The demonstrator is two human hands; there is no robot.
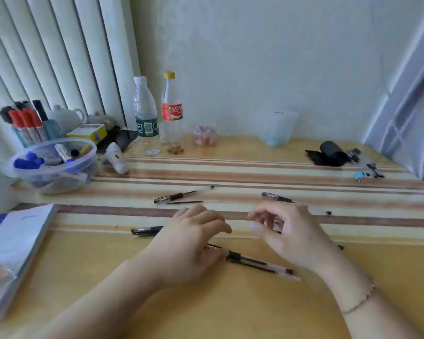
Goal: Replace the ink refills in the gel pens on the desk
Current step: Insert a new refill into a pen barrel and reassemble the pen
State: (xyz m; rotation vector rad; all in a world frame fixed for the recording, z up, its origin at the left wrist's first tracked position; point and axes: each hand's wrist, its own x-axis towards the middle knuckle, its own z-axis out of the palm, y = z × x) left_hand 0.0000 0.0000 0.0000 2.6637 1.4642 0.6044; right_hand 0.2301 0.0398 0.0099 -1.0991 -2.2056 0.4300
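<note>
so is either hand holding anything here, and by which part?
Left hand rests over one end of the near pen; whether it grips it cannot be told. Right hand hovers, fingers loosely curled; something small and dark shows between them, too blurred to call.

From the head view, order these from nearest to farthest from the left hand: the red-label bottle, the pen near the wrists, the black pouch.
1. Pen near the wrists, just right of the left hand.
2. Red-label bottle, back centre.
3. Black pouch, far right.

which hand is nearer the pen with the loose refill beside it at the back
Left. The left hand lies just in front of that pen and its refill, fingertips close to them. The right hand is farther off to the right.
</note>
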